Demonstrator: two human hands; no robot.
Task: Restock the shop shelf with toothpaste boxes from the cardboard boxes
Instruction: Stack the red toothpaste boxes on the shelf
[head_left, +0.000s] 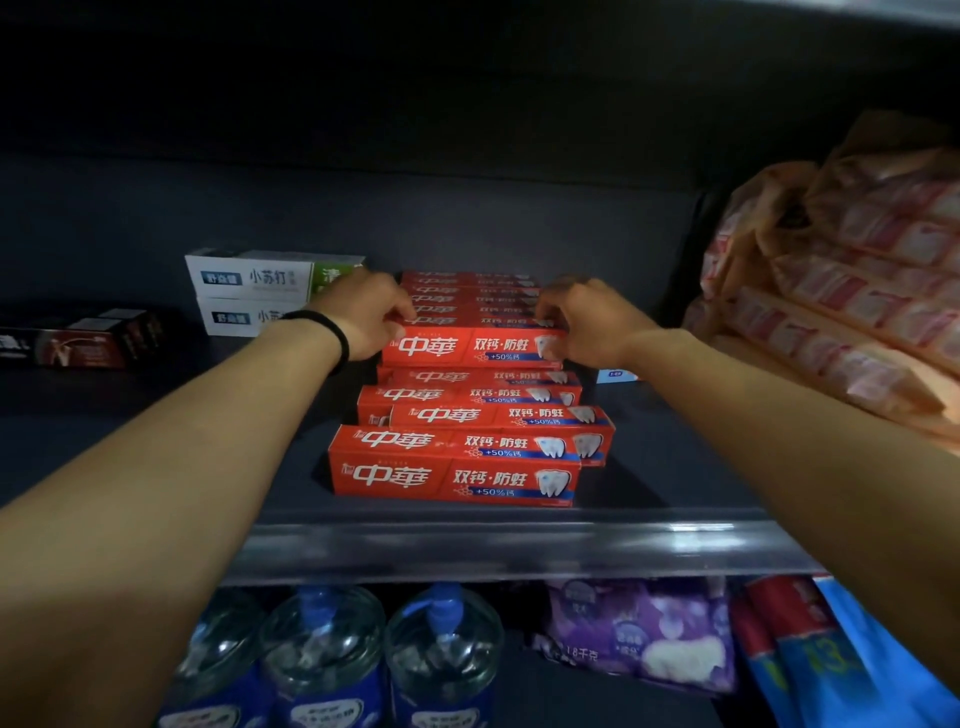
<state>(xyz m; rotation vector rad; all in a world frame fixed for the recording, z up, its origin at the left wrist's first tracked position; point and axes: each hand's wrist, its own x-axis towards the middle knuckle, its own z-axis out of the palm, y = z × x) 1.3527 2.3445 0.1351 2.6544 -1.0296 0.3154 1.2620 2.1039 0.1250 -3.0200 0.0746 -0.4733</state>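
A dark shelf (130, 447) fills most of the view, with a shiny clear strip (498, 545) along its front edge. On the right side of the shelf sits a big heap of pink packs in thin see-through bags (852, 291). In the middle are the red toothpaste boxes (467, 447), lying flat in rows that run from the front edge to the back (some sit a bit crooked). The back rows are stacked higher than the front ones.

Both arms reach in from the bottom corners. The left hand (371, 319) grips the left end of the red box on top of the back stack (470, 348), with fingers curled over its top edge. The right hand (582, 317) grips the right end of the same box, fingers curled over the top. The left wrist wears a black band (332, 332).

Behind the left hand are two white toothpaste boxes (249, 293), one on top of the other. Far left lie dark boxes (88, 338). A small blue and white box (615, 375) peeks out under the right wrist.

On the shelf below stand clear water bottles with blue caps (332, 660), a purple bag (644, 634), and red and blue packs (810, 649).
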